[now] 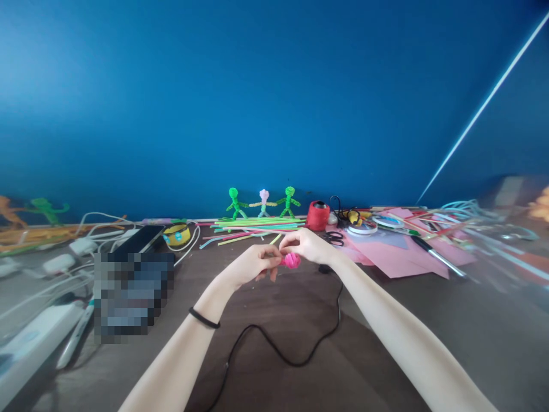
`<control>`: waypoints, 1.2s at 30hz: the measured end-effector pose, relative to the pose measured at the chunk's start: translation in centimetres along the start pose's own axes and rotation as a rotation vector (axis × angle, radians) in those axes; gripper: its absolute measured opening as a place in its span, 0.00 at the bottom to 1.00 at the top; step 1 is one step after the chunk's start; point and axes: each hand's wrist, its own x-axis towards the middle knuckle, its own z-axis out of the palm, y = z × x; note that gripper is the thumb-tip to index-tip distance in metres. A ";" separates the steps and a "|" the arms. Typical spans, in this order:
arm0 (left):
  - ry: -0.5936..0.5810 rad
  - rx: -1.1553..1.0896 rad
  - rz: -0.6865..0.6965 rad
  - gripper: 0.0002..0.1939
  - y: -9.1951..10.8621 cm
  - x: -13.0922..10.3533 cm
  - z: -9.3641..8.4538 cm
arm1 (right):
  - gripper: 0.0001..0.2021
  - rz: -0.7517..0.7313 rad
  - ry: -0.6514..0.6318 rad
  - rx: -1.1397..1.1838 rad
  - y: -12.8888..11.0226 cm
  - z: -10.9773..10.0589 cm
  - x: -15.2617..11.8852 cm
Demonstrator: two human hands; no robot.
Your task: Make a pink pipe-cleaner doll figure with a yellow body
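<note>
Over the middle of the table, both hands meet at a small pink wound ball (293, 261), which looks coiled from a pipe cleaner or similar strand. My left hand (259, 264) pinches it from the left, where a short pink end shows between thumb and finger. From above, my right hand (303, 246) has its fingertips closed at the ball's upper left side. Behind the hands lies a pile of coloured thin sticks or strands (257, 225). Small wound figures stand against the wall, a green figure (234, 203), a pale pink figure (264, 201) and another green figure (289, 201).
To the right are a red spool (318, 216), scissors (334, 238), pink paper sheets (392, 254) and a pen (437, 256). A black cable (295, 364) curves across the front. On the left lie a phone (139, 241), white cables, a power strip (40, 337) and a marker (76, 337).
</note>
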 end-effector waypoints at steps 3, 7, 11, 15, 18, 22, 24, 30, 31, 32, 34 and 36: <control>0.077 0.132 0.030 0.07 -0.1 0.1 0.3 | 0.08 -0.010 0.053 -0.043 -0.2 0.1 -0.1; 0.204 0.271 0.148 0.03 -0.2 0.2 0.7 | 0.06 -0.019 0.131 -0.082 -0.6 -0.1 -0.2; 0.277 0.295 0.215 0.07 -0.2 0.2 0.9 | 0.09 -0.008 0.137 -0.055 -0.8 -0.4 -0.3; 0.256 0.325 0.168 0.06 -0.3 0.3 0.7 | 0.08 -0.053 0.142 -0.096 -1.4 -0.4 -0.5; 0.282 0.337 0.134 0.08 -0.6 0.4 0.6 | 0.07 -0.129 0.191 -0.243 -2.2 0.0 -0.7; 0.311 0.235 0.060 0.11 -1.2 0.8 0.4 | 0.06 -0.174 0.230 -0.347 -2.8 0.6 -0.9; 0.325 0.163 0.031 0.11 -1.5 1.0 0.4 | 0.06 -0.165 0.230 -0.335 -2.9 0.8 -0.9; 0.398 -0.256 0.066 0.07 -1.3 1.2 0.2 | 0.06 -0.172 0.232 -0.222 -2.8 1.4 -0.7; 0.408 -0.331 0.075 0.07 -1.2 1.2 0.1 | 0.06 -0.179 0.219 -0.200 -2.8 1.5 -0.7; 0.416 -0.394 0.087 0.08 -1.1 1.2 0.1 | 0.06 -0.184 0.204 -0.177 -2.8 1.6 -0.7; 0.419 -0.486 0.105 0.09 -1.0 1.2 0.0 | 0.07 -0.184 0.181 -0.141 -2.8 1.8 -0.6; 0.403 -0.547 0.094 0.09 -1.1 1.3 -0.1 | 0.07 -0.178 0.186 -0.127 -2.6 1.8 -0.5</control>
